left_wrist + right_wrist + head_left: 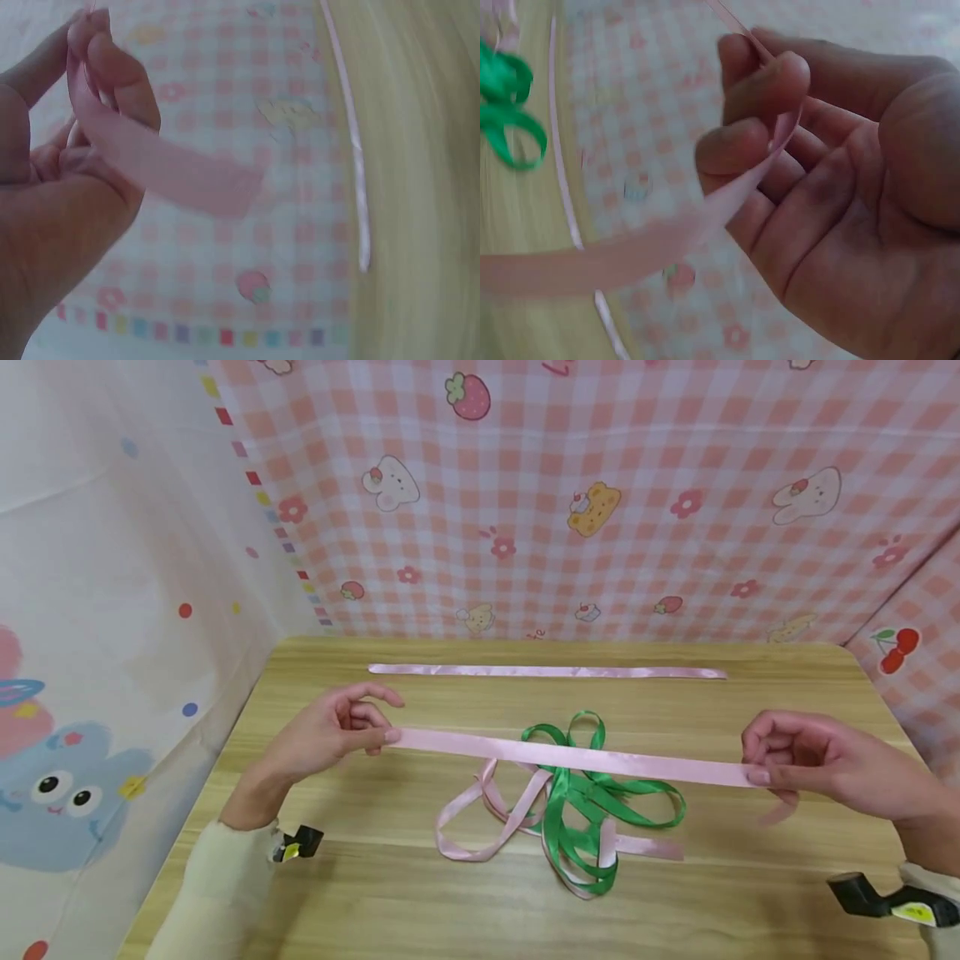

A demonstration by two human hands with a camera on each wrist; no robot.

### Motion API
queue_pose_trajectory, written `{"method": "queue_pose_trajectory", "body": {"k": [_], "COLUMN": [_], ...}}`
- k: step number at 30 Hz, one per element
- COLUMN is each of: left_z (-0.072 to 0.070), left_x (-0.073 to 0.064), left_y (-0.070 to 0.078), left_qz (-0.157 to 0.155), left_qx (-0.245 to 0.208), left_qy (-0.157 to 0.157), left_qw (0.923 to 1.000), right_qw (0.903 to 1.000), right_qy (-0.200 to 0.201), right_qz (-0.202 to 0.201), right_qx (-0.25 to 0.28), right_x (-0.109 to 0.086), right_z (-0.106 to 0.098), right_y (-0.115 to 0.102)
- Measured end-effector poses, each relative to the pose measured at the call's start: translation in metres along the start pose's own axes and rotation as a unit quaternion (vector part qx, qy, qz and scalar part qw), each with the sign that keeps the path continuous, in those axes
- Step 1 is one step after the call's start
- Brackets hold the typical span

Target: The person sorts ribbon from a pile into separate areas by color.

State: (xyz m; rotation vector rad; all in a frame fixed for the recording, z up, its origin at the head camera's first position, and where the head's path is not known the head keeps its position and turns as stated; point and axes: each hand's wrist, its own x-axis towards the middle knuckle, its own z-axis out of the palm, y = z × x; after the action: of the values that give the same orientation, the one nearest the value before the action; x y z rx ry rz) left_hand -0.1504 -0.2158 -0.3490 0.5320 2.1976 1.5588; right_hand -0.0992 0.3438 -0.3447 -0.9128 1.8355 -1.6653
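Observation:
A pink ribbon (570,757) is stretched level above the table between both hands. My left hand (330,731) pinches it near its left end between thumb and finger; in the left wrist view a loose tail of the ribbon (180,176) hangs past the palm. At the other side my right hand (832,764) pinches it too, and a short tail of the ribbon (630,262) trails from the fingers in the right wrist view. Below it lies a loose heap of green ribbon (577,814) tangled with pink ribbon (465,843).
Another pink ribbon strip (547,671) lies straight along the back of the wooden table (375,893). A checked pink cloth (525,468) hangs behind the table, and a white patterned cloth (127,568) hangs at the left.

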Motion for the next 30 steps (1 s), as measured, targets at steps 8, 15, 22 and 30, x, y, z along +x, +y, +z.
{"method": "queue_pose_trajectory", "body": {"k": [8,15,22,30], "left_z": [-0.018,-0.03,-0.036,-0.042], "left_x": [-0.005,-0.007,-0.005,0.006], "left_y": [-0.023,-0.04,-0.064,-0.09], "left_qz": [-0.028,-0.017,-0.056,-0.111], "left_qx": [0.008,-0.004,-0.03,-0.077], "left_qy": [0.008,0.043,0.087,0.131], "left_qw": [0.9996,0.9989,0.9942,0.9821], "right_qw": [0.9978,0.9919,0.9843,0.9519], "right_qy": [0.021,0.073,0.117,0.273], "right_qz": [0.048,0.052,0.085,0.107], "right_qx": [-0.04,-0.091,-0.101,-0.09], "right_x": [-0.03,-0.044,-0.057,-0.05], "right_z": [-0.03,-0.046,-0.057,-0.062], "right_y": [0.021,0.034,0.057,0.084]}}
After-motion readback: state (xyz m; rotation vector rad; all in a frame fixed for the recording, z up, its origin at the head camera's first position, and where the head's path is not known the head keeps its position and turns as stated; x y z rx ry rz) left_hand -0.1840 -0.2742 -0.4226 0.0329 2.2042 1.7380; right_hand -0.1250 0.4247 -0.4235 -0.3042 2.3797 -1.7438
